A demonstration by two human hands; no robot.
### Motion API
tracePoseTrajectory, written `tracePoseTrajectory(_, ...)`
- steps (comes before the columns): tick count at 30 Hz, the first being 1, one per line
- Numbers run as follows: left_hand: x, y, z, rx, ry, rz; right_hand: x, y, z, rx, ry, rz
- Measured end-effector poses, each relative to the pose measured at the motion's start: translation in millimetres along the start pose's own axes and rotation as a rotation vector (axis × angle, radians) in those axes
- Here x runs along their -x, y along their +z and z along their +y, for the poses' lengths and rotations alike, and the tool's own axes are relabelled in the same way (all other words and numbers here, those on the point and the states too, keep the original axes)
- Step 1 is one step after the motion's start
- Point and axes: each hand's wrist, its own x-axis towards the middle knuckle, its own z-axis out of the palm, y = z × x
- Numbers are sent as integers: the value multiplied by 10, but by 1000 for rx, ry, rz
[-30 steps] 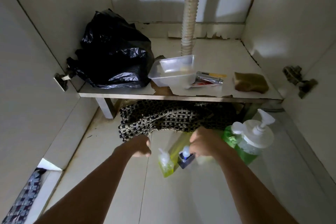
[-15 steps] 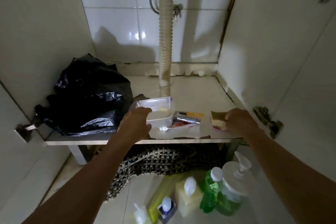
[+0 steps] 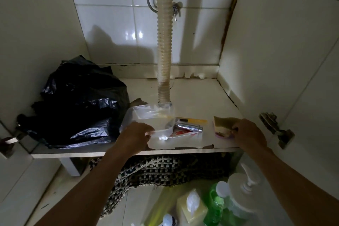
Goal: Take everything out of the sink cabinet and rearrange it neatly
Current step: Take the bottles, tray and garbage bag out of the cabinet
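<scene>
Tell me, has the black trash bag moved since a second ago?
No. The black trash bag sits at the shelf's left end, left of the drain hose, as before.

One head-worn view looks forward and down, close, into the open cabinet: shelf [image 3: 192, 97] ahead at 12 o'clock, floor [image 3: 135, 205] at 6 o'clock.

Light is dim throughout. It comes from behind me: glare spots sit on the tiles [image 3: 132, 35] beyond my hands, with soft shadows beside the hose [image 3: 164, 42]. The bag [image 3: 78, 104] left of my left hand [image 3: 135, 137] is nearly black. Bottles [image 3: 216, 205] below my wrists are blurred. Wide-angle bending shows at the edges.
</scene>
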Motion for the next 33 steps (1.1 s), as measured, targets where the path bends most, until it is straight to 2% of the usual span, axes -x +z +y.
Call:
tracePoseTrajectory(6,178,-137,33,61,79,90,62,-234,-150,-45,-72,66)
tracePoseTrajectory(10,344,-290,174,-49,245,-25,293,-575,-425,-144,-165,114)
tracePoseTrajectory(15,692,-532,421,-96,408,-132,657,-913,-681,-390,-119,69)
tracePoseTrajectory(18,949,-635,588,-52,499,-227,834,-986,-714,-450,-70,44)
tracePoseTrajectory(22,1279,-654,812,-82,630,-413,1145,-1087,-706,-415,-78,-111)
tracePoseTrajectory(28,1708,-230,1010,-62,707,-674,1606,-1144,-720,-104,-182,-457)
tracePoseTrajectory(33,2111,338,990,-130,716,-811,1795,-627,-447,205,-95,-728)
